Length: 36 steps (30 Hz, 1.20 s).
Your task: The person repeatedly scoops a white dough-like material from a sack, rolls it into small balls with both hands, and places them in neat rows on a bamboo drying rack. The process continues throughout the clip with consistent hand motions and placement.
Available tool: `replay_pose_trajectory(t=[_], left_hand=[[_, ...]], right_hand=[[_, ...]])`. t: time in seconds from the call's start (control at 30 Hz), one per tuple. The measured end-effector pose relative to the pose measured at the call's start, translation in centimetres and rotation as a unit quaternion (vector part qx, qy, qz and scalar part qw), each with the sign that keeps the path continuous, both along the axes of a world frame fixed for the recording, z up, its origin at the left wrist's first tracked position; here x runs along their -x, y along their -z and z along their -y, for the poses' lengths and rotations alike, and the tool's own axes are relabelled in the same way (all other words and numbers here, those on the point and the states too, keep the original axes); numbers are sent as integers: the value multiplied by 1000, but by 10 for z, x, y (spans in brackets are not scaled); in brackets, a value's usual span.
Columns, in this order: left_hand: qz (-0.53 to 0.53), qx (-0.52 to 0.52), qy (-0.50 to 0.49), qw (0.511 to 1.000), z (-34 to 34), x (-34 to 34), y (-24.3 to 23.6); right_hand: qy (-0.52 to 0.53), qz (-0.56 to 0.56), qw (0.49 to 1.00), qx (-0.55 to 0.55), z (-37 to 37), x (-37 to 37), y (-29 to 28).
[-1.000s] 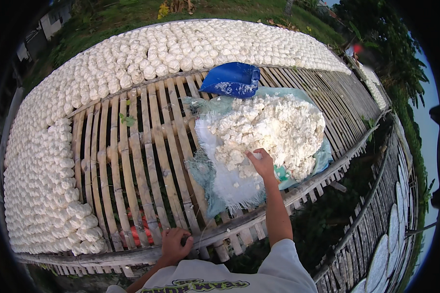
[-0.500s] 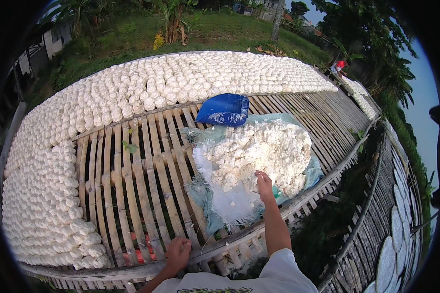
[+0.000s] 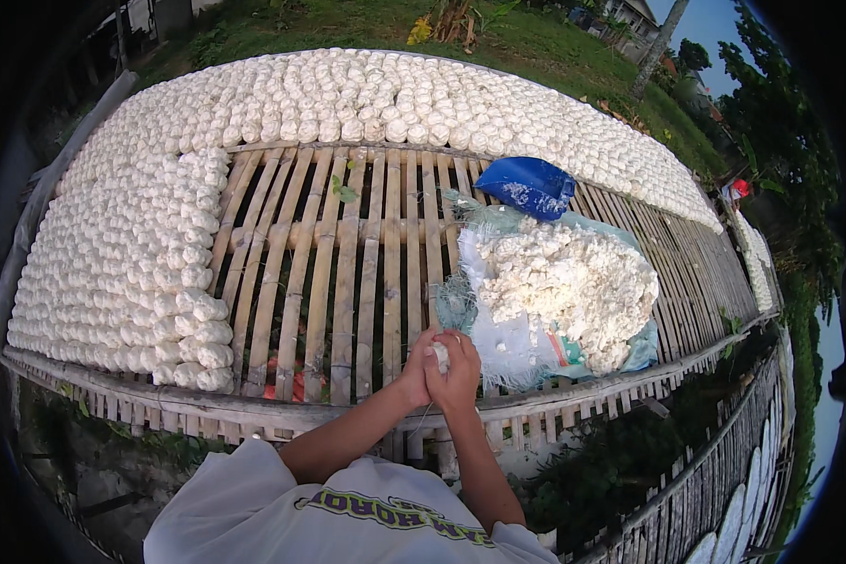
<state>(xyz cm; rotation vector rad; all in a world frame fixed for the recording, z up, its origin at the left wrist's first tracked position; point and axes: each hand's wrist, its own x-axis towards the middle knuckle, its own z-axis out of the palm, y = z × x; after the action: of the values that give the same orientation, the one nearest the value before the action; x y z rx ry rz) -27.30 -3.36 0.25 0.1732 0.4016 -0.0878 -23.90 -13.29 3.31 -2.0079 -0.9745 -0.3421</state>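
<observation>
From my remote head view, a blue scoop (image 3: 522,185) lies at the far edge of a crumbly white pile (image 3: 578,291). The pile sits on white woven cloth (image 3: 506,350) with teal sheeting (image 3: 643,350) around it. Packed rows of white balls (image 3: 141,273) fill the left end and far side, bounding the bare stretch. A green sprig (image 3: 344,192) pokes up between slats, and something red (image 3: 287,381) shows beneath them.

Near the front rail (image 3: 578,395), by the cloth's left corner, I have the left hand (image 3: 415,370) and right hand (image 3: 459,370) pressed together, their joint grip cupped around a white lump (image 3: 440,353), mostly hidden by fingers.

The surface (image 3: 301,268) is gapped bamboo slats, outdoors. Grass (image 3: 320,28) lies beyond; a second rack (image 3: 663,522) with pale discs (image 3: 727,531) stands at right.
</observation>
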Motion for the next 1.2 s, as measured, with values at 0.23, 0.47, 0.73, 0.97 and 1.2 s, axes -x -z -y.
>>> replay_pose_trajectory(t=[0.23,0.47,0.73,0.97,1.2], left_hand=[[-73,-113,-47,990,-32,26,-23],[81,4,-12,997,-73,55,-44],[100,67,-63,991,-58,73,-30],[213,96,53,971,-81,68,-37],[203,109,6,973,-51,91,-50]], right_hand=[[8,-365,922,-128,-58,-5,-2],[-133,-107,977,-126,-59,22,-44],[-48,-198,967,-152,-67,67,-46],[-166,21,981,-103,-61,73,-89],[-225,173,946,-158,-60,77,-79]])
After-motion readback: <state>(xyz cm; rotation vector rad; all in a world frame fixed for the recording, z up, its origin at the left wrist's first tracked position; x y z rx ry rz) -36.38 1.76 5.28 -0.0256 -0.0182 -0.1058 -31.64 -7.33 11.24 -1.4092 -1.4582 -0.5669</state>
